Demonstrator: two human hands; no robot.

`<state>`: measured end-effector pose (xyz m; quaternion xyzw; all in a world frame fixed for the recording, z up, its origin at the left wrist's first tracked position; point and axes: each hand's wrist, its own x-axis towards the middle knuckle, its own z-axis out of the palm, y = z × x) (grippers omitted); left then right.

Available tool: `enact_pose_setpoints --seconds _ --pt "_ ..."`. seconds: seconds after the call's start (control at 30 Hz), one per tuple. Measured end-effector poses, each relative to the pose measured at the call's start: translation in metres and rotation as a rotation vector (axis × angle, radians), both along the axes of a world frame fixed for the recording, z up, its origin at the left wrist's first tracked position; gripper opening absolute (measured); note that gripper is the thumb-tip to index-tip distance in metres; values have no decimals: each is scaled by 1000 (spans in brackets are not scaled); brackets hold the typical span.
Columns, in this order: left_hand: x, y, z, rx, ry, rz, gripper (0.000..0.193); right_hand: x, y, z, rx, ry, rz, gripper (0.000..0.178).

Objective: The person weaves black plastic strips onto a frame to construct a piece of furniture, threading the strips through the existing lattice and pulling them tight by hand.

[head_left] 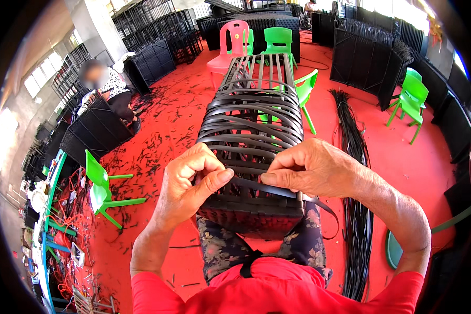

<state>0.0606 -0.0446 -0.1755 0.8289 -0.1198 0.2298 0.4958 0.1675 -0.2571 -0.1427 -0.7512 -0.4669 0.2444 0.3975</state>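
A long black frame rests over my lap and reaches away from me. Many loose, curved black strips lie across its bars. Near its close end, my left hand pinches a flat black plastic strip between thumb and fingers. My right hand pinches the same strip a little further right, thumb on top. The strip runs between both hands, and its free end curls down past the frame's right edge. My fingertips hide parts of the strip.
A bundle of black strips lies on the red floor to the right. Green chairs stand on several sides, a pink chair beyond the frame. Another person sits at left beside a black woven panel. Strip scraps litter the floor.
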Motion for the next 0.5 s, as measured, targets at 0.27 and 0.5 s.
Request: enact_pose_setpoints --seconds 0.27,0.5 --pt "-3 1 -8 422 -70 99 17 -1 -4 1 40 -102 -120 24" --pt "-4 9 0 171 -122 -58 18 -13 9 -10 205 -210 52 24"
